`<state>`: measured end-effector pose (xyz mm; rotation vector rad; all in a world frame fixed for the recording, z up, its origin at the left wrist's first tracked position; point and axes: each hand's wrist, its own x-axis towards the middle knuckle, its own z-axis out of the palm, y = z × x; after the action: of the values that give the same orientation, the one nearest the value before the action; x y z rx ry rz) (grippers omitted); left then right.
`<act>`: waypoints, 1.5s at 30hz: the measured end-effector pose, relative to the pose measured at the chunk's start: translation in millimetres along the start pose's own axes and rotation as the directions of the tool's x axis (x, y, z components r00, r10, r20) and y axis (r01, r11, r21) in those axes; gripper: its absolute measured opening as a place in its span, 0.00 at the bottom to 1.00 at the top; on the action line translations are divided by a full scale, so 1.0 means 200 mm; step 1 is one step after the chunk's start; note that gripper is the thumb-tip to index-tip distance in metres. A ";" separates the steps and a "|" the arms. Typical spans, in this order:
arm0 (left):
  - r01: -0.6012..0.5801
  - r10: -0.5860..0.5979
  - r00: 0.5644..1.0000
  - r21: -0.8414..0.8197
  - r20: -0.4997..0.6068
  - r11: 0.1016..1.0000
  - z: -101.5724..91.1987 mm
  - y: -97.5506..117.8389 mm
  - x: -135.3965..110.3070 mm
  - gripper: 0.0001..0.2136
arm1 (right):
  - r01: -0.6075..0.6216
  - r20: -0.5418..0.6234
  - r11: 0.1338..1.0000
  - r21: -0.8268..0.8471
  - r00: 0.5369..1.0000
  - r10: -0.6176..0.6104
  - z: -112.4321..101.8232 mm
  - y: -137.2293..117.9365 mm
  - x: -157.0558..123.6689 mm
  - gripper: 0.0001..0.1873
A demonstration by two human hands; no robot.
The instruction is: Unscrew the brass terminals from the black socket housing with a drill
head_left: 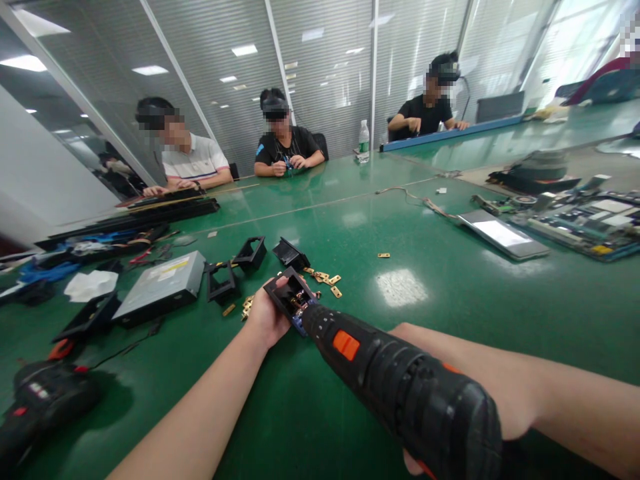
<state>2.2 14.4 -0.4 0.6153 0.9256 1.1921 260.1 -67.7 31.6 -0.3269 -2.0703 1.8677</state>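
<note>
The black housing (293,285) is held just above the green desk (350,227), near the middle of the view, with the left hand (267,317) gripping it from the left side, thumb laid along its edge. It is a small rectangular shell, longer than it is wide, matte black along the rim and walls, and it tilts so that its open face looks up toward the camera. Inside, small copper-coloured parts glint against the dark interior, and the lower end shows a bluish-purple tone; finer detail there is too small to make out. The right hand (465,357) is closed around a power screwdriver (380,363), its fingers mostly hidden behind the tool. The tool has a scuffed black body with an orange switch on top, and its nose points into the lower end of the housing; the tip is hidden, so whether it touches anything inside cannot be told. Just beyond the housing lies a black frame (291,253), with two more frames farther left. Flat brass plates (325,279) with holes are scattered just right of the housing, and a small brass heap (247,308) sits beside the left hand.
</note>
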 end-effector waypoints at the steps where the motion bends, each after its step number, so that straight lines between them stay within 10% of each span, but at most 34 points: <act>1: 0.002 -0.002 1.000 -0.001 0.003 1.000 0.00 0.00 0.00 0.10 | -0.005 -0.008 1.000 0.011 1.000 0.005 0.00 0.00 0.00 0.05; 11: 0.015 -0.015 1.000 0.006 0.005 1.000 0.00 0.00 0.00 0.11 | -0.062 -0.141 0.986 0.152 0.986 0.084 0.00 -0.03 0.01 0.19; 45: 0.003 -0.003 1.000 -0.014 -0.015 1.000 0.00 0.00 0.00 0.09 | -0.134 -0.132 0.987 0.085 0.981 0.144 0.00 -0.08 0.00 0.14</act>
<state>2.6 13.7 0.5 0.5946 0.9299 1.2008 260.9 -70.3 47.9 -0.5785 -1.9241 1.9383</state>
